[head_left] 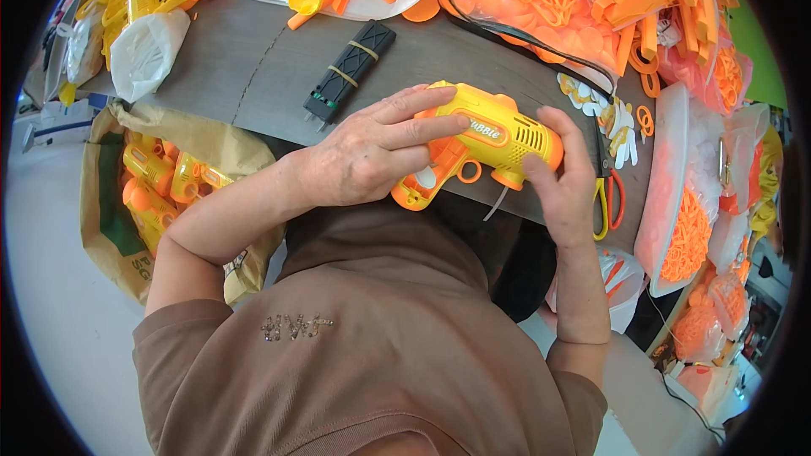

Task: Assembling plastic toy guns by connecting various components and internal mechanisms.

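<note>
Squarely between left hand (367, 156) and right hand (568, 190) fingers (566, 128), yellow toy gun (498, 142).

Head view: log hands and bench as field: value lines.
left hand: on the toy gun's rear
right hand: at its orange front end
toy gun: yellow and orange, between both hands
black block: two tan bands, on grey table
scissors: red and yellow handles, at right
brown sack: at left, yellow-and-orange pieces inside
</note>
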Available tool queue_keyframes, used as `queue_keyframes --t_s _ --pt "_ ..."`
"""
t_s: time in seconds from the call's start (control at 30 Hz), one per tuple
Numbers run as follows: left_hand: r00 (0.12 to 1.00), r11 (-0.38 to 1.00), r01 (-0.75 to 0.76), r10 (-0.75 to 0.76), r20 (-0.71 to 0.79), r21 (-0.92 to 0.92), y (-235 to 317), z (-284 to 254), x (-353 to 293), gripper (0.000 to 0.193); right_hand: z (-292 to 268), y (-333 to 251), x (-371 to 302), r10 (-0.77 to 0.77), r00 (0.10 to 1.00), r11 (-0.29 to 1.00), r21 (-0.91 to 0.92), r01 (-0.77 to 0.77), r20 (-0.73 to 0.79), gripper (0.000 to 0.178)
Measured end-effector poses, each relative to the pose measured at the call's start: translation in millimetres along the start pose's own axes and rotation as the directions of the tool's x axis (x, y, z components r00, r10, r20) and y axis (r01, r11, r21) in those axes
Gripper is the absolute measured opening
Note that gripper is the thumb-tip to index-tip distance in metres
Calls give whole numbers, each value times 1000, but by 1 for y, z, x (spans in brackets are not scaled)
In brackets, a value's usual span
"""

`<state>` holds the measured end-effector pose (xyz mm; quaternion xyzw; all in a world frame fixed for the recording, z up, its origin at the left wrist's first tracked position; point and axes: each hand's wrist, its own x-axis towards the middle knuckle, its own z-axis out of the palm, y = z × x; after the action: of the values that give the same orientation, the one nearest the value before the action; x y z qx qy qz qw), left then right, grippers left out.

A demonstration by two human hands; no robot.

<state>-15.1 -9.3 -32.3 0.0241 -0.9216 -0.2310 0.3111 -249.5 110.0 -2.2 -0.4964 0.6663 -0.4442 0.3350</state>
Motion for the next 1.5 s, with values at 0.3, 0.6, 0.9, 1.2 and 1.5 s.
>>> queue_keyframes --t_s 0.3,0.6,0.9,1.2,1.5 --pt "958 980 189 -199 -206 -66 8 17 -9 12 0 16 -4 115 993 934 337 -118 31 62" --pt "867 856 265 -413 -278 -444 13 22 -10 9 23 -70 5 -572 818 704 -549 450 -63 50" --pt "448 357 228 -865 -228 -906 29 -25 -27 16 126 -33 12 -691 692 364 -728 581 207 33" --pt "501 369 427 -856 -124 -826 34 -30 -13 6 32 -40 114 -569 814 706 -578 409 -119 19" --pt "570 398 430 -816 -98 -810 39 -27 8 8 30 -2 175 -418 908 593 -768 240 -39 22"
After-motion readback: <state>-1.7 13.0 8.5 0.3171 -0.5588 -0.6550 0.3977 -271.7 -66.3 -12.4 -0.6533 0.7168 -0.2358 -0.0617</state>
